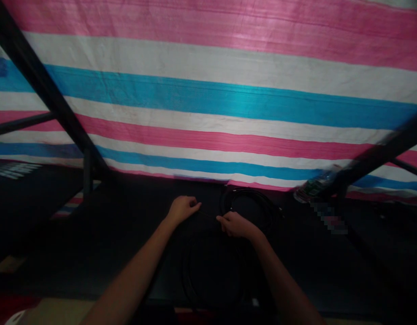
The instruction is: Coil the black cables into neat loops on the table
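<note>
Curling left hand and right hand; cannot tell if gripping anything. Note black cable coil at latter's one o'clock.

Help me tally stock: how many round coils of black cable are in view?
2. The far black cable coil lies partly behind the bare right hand; the near black cable coil lies between the bare forearms. More could be hidden in the dark.

The sheet is striped in pink, white and blue; the table, posts and cables are black. The bottle has some green.
</note>
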`<move>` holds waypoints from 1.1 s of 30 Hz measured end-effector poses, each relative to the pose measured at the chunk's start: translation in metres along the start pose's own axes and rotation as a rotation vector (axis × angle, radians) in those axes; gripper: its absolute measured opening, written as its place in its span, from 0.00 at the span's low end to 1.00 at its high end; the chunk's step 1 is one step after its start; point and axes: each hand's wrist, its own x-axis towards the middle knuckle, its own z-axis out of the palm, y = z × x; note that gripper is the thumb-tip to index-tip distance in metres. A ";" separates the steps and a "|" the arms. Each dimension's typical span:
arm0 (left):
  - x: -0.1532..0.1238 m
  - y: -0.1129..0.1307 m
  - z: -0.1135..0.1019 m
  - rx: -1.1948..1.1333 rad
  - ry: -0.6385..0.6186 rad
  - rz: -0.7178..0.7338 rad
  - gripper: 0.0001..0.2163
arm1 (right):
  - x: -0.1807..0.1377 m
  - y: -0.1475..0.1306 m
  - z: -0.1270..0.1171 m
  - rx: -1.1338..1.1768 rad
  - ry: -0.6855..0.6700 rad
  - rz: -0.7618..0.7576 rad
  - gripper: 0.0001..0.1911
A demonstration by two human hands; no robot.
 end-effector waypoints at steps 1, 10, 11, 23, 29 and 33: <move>0.000 0.001 0.001 0.002 -0.008 0.009 0.17 | -0.002 0.003 -0.002 0.057 -0.086 0.070 0.28; 0.001 0.001 0.000 0.007 -0.029 0.023 0.17 | -0.002 0.014 -0.007 0.103 -0.115 0.139 0.27; 0.001 0.001 0.000 0.001 -0.034 0.022 0.17 | -0.002 0.013 -0.007 0.078 -0.087 0.127 0.27; 0.001 0.002 -0.007 -0.007 0.002 0.052 0.19 | 0.002 -0.003 0.002 0.029 0.358 -0.325 0.18; -0.001 0.004 -0.006 0.020 -0.037 0.043 0.19 | 0.014 0.001 0.020 -0.080 0.333 -0.359 0.21; 0.000 0.005 -0.006 0.015 -0.034 0.041 0.19 | 0.018 0.000 0.028 -0.129 0.384 -0.200 0.27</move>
